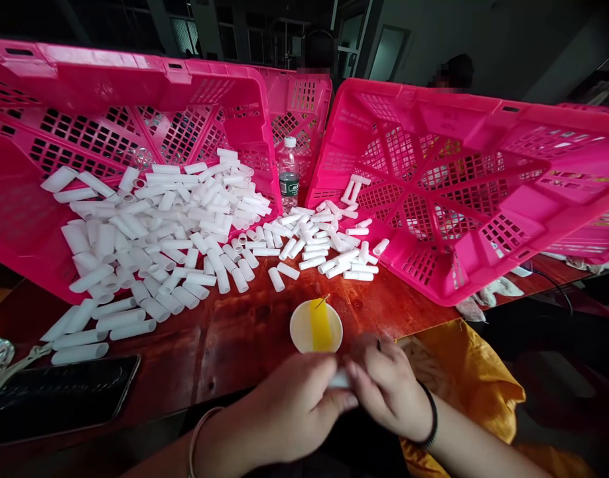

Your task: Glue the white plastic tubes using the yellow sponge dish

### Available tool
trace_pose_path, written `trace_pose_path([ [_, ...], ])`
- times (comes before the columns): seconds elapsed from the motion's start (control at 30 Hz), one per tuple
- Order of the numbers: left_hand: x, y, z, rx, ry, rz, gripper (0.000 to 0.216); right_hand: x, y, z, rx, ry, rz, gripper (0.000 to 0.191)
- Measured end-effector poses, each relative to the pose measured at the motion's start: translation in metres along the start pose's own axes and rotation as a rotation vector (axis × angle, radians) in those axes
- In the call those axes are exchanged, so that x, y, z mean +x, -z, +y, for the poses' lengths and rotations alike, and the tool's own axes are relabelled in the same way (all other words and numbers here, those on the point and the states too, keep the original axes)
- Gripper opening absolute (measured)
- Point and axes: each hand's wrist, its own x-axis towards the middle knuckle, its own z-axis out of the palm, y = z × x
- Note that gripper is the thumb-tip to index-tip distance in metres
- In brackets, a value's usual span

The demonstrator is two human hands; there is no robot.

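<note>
At the bottom centre of the frame, the left hand (297, 401) and the right hand (391, 388) meet around one short white tube (340, 380). The left hand's fingers are curled closely on it, thumb along the near side; the right hand's fingertips are drawn together at its other end, leaving no visible gap. Most of the tube is hidden between them — only a pale stretch shows, slightly blurred. A small dark tip sticks up by the right hand's knuckles; I cannot tell what it is.

Just above the hands sits a pale bowl (299, 326), with a yellow strip (321, 325) across it and a thin brownish piece (323, 301) at the strip's top. In the upper left, a pink basket (16, 179) lies tipped on its side, and a large heap of white tubes (185, 212) spills from it onto the reddish wooden table (235, 352). Another tipped pink basket (570, 222) fills the upper right; a loose group of slimmer white pieces (314, 249) runs from the middle of the table into its mouth. Between the two baskets stands a clear bottle (289, 179) with a green label. A dark phone (60, 398) lies at the lower left — and yellow cloth (488, 378) hangs at the lower right.
</note>
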Motion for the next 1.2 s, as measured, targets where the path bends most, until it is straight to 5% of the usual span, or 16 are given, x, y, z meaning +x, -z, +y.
trace_pose_path([
  [0.07,-0.006,-0.005,0.01,-0.216,-0.072,-0.18,0.036,-0.011,0.013,-0.009,-0.028,0.164,-0.03,0.03],
  [0.13,-0.011,0.0,0.007,-0.249,-0.168,-0.176,0.038,-0.028,0.036,-0.011,-0.108,0.134,-0.155,0.029],
  [0.2,-0.011,0.018,-0.013,-0.121,-0.149,0.095,0.045,-0.043,0.061,0.001,-0.269,-0.028,-0.308,0.025],
  [0.3,0.006,0.054,-0.061,0.242,0.069,0.587,0.034,-0.044,0.078,0.042,-0.467,-0.18,-0.395,0.019],
  [0.43,0.043,0.079,-0.108,0.494,0.245,0.524,0.018,0.005,0.039,0.113,-0.599,-0.398,-0.386,0.025],
  [0.57,0.052,0.072,-0.113,0.574,0.395,0.446,0.014,0.038,-0.002,0.149,-0.622,-0.438,-0.403,0.023],
  [0.7,0.028,0.063,-0.108,0.573,0.472,0.41,0.012,0.017,0.002,0.133,-0.576,-0.432,-0.376,0.02],
  [0.87,0.012,0.059,-0.105,0.569,0.498,0.363,0.045,-0.013,0.001,0.085,0.049,-0.177,-0.244,0.035],
  [0.97,0.015,0.055,-0.107,0.599,0.491,0.356,0.031,-0.016,-0.015,0.072,0.132,-0.117,-0.158,0.042],
  [1.13,0.008,0.044,-0.107,0.461,0.276,0.427,0.026,-0.019,-0.025,0.073,0.117,0.061,-0.125,0.034],
  [1.2,0.002,0.037,-0.103,0.324,0.168,0.44,0.025,-0.02,-0.023,0.073,0.186,0.0,-0.147,0.03],
])
